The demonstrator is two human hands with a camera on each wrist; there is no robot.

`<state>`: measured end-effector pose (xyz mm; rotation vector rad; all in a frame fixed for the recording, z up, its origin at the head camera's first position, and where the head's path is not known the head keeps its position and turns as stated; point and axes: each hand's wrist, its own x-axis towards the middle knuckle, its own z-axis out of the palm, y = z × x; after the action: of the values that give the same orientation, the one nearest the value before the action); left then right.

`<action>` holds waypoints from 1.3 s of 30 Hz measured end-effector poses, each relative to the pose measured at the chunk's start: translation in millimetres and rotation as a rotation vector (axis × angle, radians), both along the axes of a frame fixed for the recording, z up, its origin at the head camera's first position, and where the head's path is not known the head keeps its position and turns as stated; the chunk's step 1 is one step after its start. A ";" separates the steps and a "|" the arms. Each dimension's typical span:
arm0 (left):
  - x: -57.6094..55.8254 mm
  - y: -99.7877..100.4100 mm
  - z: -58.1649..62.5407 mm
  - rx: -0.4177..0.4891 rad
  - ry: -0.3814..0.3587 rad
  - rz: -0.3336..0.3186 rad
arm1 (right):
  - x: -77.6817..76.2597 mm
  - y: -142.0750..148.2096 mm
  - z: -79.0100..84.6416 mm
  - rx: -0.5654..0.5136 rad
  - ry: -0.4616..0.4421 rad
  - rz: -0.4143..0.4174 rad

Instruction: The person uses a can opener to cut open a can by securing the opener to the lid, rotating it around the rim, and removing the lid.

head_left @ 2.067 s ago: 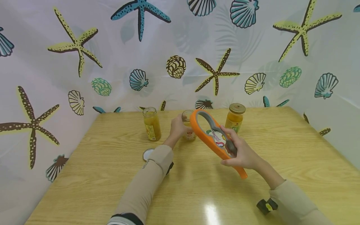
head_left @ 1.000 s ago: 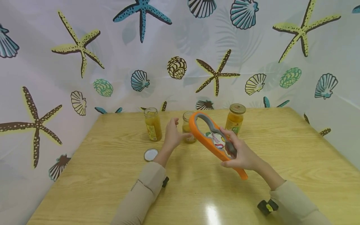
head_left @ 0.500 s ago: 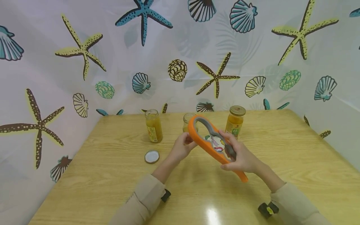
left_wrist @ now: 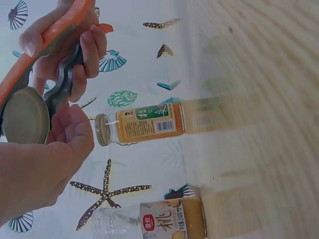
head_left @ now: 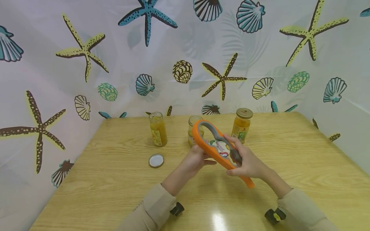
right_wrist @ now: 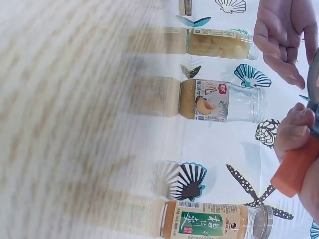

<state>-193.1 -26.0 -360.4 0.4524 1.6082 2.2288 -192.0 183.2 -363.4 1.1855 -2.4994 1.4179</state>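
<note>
From my distant seat I saw the person's right hand (head_left: 245,160) hold a long orange-and-grey jar opener (head_left: 214,154) above the table, with the fingers curled around its grey side and the thumb lying over its orange side. The opener was tilted, its rounded end pointing away and to the left. Inside its loop sat a round lid with white face and pink letters (head_left: 221,148); through the left wrist camera I saw its pale disc between the two arms of the opener.

The left hand (head_left: 196,158) was below the opener, near the lid, with relaxed, partly spread fingers and nothing in its hold. I could not tell if its fingertips touched the lid.

Just behind the rounded end of the opener, and partly covered by it in my head view, stood an open clear glass jar with a peach label (head_left: 191,136), filled only in its lower part. Farther left of the opener stood a tall open glass jar with yellow content (head_left: 158,131). To the right, behind the opener, stood a glass jar with a gold lid and a green label (head_left: 240,127). All three were upright.

Left of the opener, a small round lid with white inside (head_left: 156,160) lay flat on the light wooden table (head_left: 101,192). Behind everything hung a white cloth with starfish and shells (head_left: 162,64).
</note>
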 end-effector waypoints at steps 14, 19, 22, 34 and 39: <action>11.6 6.7 3.2 0.221 -0.118 -0.121 | 19.3 -14.3 25.9 0.007 0.019 -0.011; 12.9 10.1 4.0 0.285 -0.156 -0.103 | 18.9 -16.2 25.7 -0.004 0.012 -0.004; 13.3 10.2 4.3 0.316 -0.164 -0.120 | 17.8 -17.4 24.2 -0.024 0.019 0.020; 14.4 10.9 3.4 0.362 -0.178 -0.148 | -0.4 -6.8 -5.7 -0.060 0.044 0.052; 14.9 12.1 3.2 0.374 -0.187 -0.126 | -1.4 -7.0 -6.2 -0.077 0.056 0.073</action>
<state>-178.2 -14.0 -357.2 0.4127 1.0428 2.3964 -193.4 176.2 -369.6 1.2951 -2.3659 1.4613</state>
